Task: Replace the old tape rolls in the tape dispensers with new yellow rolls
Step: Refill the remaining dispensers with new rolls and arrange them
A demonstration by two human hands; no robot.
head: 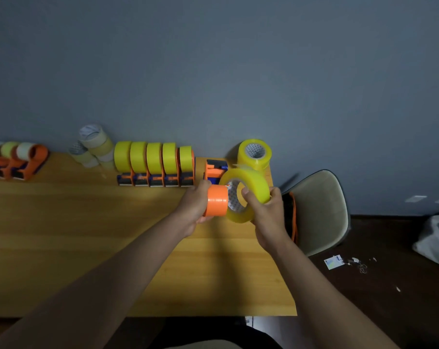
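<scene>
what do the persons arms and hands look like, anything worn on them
Both forearms are bare up to the frame's bottom edge, with no sleeve in view. The left hand and right hand wear no gloves, and no watch, bracelet or ring shows. The fingernails look short and unpainted.

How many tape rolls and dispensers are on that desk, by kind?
Dispensers loaded with yellow rolls: 5
Dispensers with old pale rolls, far left: at least 2, cut off by the edge
Empty dispenser: 1
Loose yellow rolls: 2, one standing and one in the right hand
Pale used rolls piled by the wall: count unclear
Orange hub in the left hand: 1
Total countable: 11
</scene>
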